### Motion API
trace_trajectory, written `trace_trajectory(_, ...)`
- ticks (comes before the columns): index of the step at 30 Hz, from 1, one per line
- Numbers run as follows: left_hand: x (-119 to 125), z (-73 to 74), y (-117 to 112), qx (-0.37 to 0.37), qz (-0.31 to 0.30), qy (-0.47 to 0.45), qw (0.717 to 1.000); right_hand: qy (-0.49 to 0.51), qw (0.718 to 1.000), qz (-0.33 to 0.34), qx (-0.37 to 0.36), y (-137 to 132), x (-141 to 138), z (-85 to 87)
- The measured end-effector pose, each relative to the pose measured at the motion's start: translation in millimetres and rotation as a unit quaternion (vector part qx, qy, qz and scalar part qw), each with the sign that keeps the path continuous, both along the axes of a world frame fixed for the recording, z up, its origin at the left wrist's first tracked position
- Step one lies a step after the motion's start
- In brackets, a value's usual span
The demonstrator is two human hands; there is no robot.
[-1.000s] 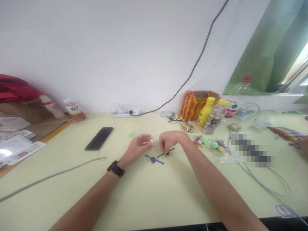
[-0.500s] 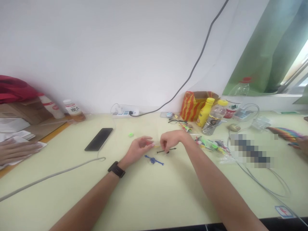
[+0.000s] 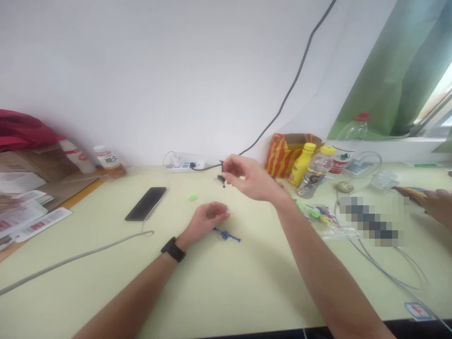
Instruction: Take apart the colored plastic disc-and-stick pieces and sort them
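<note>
My right hand point(image 3: 249, 179) is raised above the pale yellow table point(image 3: 226, 287), pinching a small black stick-shaped toy part point(image 3: 221, 175) between thumb and fingers. My left hand point(image 3: 205, 220), with a black watch point(image 3: 173, 248) on the wrist, rests on the table with fingers curled round a small red and white piece point(image 3: 221, 212). A blue part point(image 3: 226, 234) with a round hub lies on the table just right of my left hand.
A black phone point(image 3: 145, 203) lies to the left, a small green piece point(image 3: 192, 197) beyond it. A power strip point(image 3: 183, 165), bottles point(image 3: 307, 170), a striped bag point(image 3: 282, 151), a packet of colourful parts point(image 3: 318, 215) and cables point(image 3: 70, 259) are about. Another person's hand point(image 3: 438, 203) shows at the right.
My right hand has lifted the black part off the table and moved it up and to the left. The other person's hand at the left edge has withdrawn.
</note>
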State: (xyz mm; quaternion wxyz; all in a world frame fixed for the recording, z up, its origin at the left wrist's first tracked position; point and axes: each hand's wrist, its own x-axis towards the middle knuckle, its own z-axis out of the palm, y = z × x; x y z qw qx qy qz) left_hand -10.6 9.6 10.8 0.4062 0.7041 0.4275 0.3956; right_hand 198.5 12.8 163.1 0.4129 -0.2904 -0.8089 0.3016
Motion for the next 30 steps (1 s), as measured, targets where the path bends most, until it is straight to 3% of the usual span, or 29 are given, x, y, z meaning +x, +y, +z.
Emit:
trace_trajectory(4,-0.7,1.0,-0.2,-0.005,0.002,0.009,1.000,-0.074,0.992,-0.047,0.094,3.4,-10.3,-11.4)
trace_trajectory(8,-1.5,0.6,0.1,-0.010,0.009,0.013,1.000,-0.189,0.972,-0.056,0.127,4.6,-4.3,-17.8)
trace_trajectory(11,-1.4,1.2,-0.6,-0.007,0.003,0.027,1.000,-0.246,0.959,-0.059,0.127,4.7,0.4,-19.5)
trace_trajectory(16,-2.0,8.6,0.3,0.009,0.017,0.022,1.000,-0.185,0.970,-0.088,0.134,-0.8,4.6,-9.0)
trace_trajectory(18,-4.3,11.8,3.1,0.027,0.044,0.003,0.999,-0.189,0.975,-0.066,0.099,-5.8,6.2,-2.7)
trace_trajectory(20,-7.7,12.8,6.7,0.031,0.041,-0.002,0.999,-0.240,0.970,0.001,0.036,-10.6,5.3,0.1)
trace_trajectory(23,-12.5,9.4,10.8,0.017,0.019,0.009,1.000,-0.386,0.916,0.089,-0.061,-14.4,-7.0,-8.0)
trace_trajectory(27,-14.8,2.5,13.2,0.012,0.024,0.011,1.000,-0.556,0.818,0.075,-0.129,-12.6,-40.3,-36.2)
trace_trajectory(30,-13.6,0.2,14.3,0.023,0.007,0.028,0.999,-0.591,0.792,0.078,-0.128,-9.0,-57.4,-53.5)
